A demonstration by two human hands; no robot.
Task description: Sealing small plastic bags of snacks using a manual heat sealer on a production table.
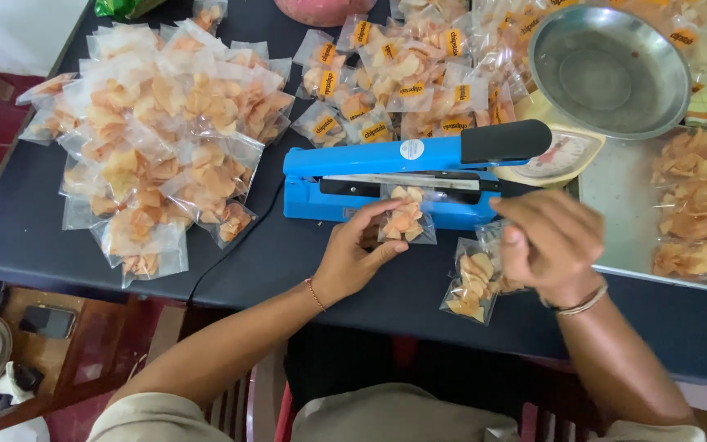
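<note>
My left hand (355, 252) holds a small clear bag of orange chips (407, 218) by its lower edge, with the bag's open top lying in the jaw of a blue heat sealer (386, 160) with a black handle. My right hand (551, 243) hovers, blurred, over two more clear chip bags (474, 281) lying on the dark table (34, 221); its fingers are curled and I cannot tell whether it grips one. The sealer's lid is slightly raised.
A big heap of sealed chip bags (157, 131) lies at the left. Labelled bags (394, 74) pile up behind the sealer. A kitchen scale with a metal bowl (611, 69) stands at the right, beside a tray of chips (697, 213). A black cord (239, 245) runs off the front edge.
</note>
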